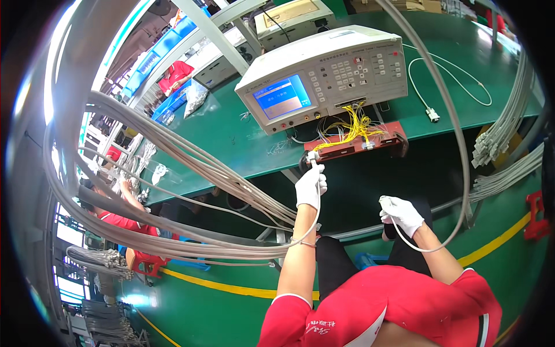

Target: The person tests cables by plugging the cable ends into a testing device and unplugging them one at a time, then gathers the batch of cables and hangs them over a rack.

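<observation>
My left hand (311, 186), in a white glove, is closed around a grey cable connector (313, 156) at the left end of a reddish-brown test fixture (341, 151). Its cable (317, 215) trails down along my forearm. Yellow wires (354, 128) link the fixture to a cream bench tester (329, 72) with a lit blue screen (282, 97). My right hand (402, 214), also gloved, is closed near my right knee on a pale cable (417, 250), which loops below it. The cable's end is too small to make out.
Thick bundles of grey cable (196, 156) hang at the left, and another bundle (503, 130) lies at the right. A loose cable with a connector (432, 114) rests on the green bench (457, 87). Red stools (537, 215) stand nearby. Other people in red (124, 222) sit at the left.
</observation>
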The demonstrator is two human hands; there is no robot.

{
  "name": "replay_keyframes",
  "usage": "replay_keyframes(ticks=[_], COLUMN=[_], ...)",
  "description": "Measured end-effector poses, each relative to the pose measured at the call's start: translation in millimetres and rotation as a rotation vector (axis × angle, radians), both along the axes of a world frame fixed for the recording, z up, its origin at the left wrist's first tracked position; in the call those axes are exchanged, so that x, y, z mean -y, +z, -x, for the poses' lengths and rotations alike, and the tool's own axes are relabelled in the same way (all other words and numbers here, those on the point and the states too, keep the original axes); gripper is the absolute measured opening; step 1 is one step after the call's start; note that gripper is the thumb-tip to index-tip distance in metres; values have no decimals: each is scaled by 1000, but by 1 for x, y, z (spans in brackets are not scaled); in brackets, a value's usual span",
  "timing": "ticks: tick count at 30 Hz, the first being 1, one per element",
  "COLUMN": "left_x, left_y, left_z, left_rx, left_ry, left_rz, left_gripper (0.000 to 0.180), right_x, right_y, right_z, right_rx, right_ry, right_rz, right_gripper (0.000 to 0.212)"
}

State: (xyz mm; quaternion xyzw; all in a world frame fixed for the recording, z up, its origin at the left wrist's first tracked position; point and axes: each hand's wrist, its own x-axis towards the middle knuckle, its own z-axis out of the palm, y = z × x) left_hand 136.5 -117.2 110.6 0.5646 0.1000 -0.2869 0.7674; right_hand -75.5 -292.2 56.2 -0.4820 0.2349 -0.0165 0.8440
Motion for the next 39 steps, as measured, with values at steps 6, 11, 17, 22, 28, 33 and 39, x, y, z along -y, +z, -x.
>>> replay_keyframes(ticks=[6, 11, 17, 22, 28, 33, 39], left_x=[4, -4, -30, -40, 39, 24, -79], left_y=[-4, -11, 61, 267, 321, 338, 333], left_z=[-8, -12, 5, 86, 84, 117, 113], left_rx=[-57, 24, 497, 1089, 1416, 1645, 2270], left_ry=[12, 34, 26, 303, -371, -646, 582], left_rz=[296, 153, 293, 686, 325, -199, -438], left_gripper=[19, 16, 24, 109, 58, 64, 49], right_x=[-1, -13, 9, 30, 52, 46, 47], right_y=[23, 55, 54, 45, 41, 51, 47], right_z=[-7, -38, -52, -63, -73, -79, -79], right_rx=[86, 307, 397, 289, 89, 123, 86], right_ry=[97, 26, -115, -152, -235, -171, -227], right_rz=[-57, 342, 416, 429, 275, 257, 234], right_gripper=[22, 21, 20, 21, 20, 20, 21])
